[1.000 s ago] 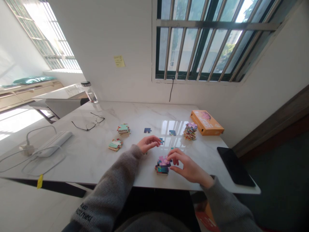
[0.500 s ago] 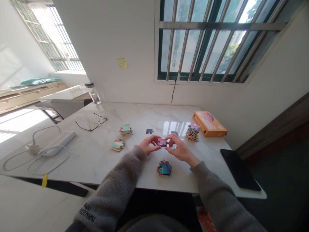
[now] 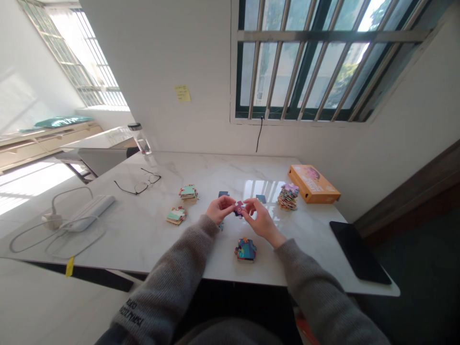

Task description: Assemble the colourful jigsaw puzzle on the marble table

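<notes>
Both my hands are raised a little above the white marble table (image 3: 143, 230), pinching one purple puzzle piece (image 3: 239, 208) between them. My left hand (image 3: 220, 210) grips its left side and my right hand (image 3: 259, 218) its right side, fingers curled. Just below them, near the table's front edge, lies a small stack of blue and pink puzzle pieces (image 3: 246, 249). A loose blue piece (image 3: 261, 198) and another (image 3: 223, 194) lie just beyond my hands.
Stacks of puzzle pieces sit at the left (image 3: 176, 215), (image 3: 189, 192) and right (image 3: 287, 196). An orange box (image 3: 313, 183) stands at back right, a black tablet (image 3: 359, 251) at the right edge. Glasses (image 3: 138, 182), a white power strip (image 3: 88, 212) and a bottle (image 3: 140, 139) are at left.
My right hand took a purple piece from the near stack and carried it up to my left hand. Both hands now hold it together, slightly higher and farther than half a second ago.
</notes>
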The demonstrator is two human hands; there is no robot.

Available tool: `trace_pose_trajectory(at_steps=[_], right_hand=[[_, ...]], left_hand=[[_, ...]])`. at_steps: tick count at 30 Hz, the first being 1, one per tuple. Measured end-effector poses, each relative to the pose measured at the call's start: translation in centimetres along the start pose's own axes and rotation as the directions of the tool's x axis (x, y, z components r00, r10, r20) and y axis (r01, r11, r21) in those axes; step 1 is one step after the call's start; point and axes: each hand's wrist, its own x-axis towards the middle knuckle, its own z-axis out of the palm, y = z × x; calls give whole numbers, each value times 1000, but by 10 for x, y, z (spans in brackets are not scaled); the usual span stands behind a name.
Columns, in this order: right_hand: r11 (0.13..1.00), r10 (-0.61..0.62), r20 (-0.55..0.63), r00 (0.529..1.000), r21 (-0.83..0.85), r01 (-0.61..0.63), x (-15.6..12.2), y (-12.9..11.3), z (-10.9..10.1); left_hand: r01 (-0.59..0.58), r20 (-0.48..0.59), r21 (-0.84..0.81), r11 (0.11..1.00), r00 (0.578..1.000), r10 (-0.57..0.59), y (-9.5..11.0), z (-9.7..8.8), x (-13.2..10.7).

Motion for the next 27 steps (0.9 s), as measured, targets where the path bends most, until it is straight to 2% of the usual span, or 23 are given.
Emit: trace_pose_trajectory(at_steps=[3, 6, 8, 11, 15, 20, 23, 25, 27], right_hand=[[996, 68, 45, 997, 62, -70, 1, 2, -1], [990, 122, 88, 989, 53, -127, 1, 5, -2], [981, 185, 41, 982, 55, -187, 2, 7, -3], [944, 307, -43, 951, 139, -298, 3, 8, -6], [855, 418, 4, 908, 336, -395, 2, 8, -5], [805, 420, 99, 902, 419, -420, 0, 9, 0], [855, 377, 92, 922, 348, -384, 0, 13, -1], [934, 311, 21, 950, 177, -310, 0, 18, -6], [977, 206, -24, 978, -46, -207, 0, 25, -12]], left_hand=[[-12, 81, 100, 995, 997, 3, -1, 2, -2], [-86, 25, 243, 966, 996, 82, 2, 4, -4], [-194, -1, 382, 904, 978, 210, 7, 5, -5], [-352, 82, 578, 736, 923, 377, 15, 7, -8], [-426, 193, 692, 582, 887, 420, 19, 9, -11], [-473, 233, 707, 526, 857, 459, 18, 9, -10], [-450, 241, 731, 512, 873, 424, 17, 4, -8], [-406, 226, 783, 472, 892, 392, 17, -2, -7], [-356, 206, 832, 425, 910, 360, 16, -8, -6]])
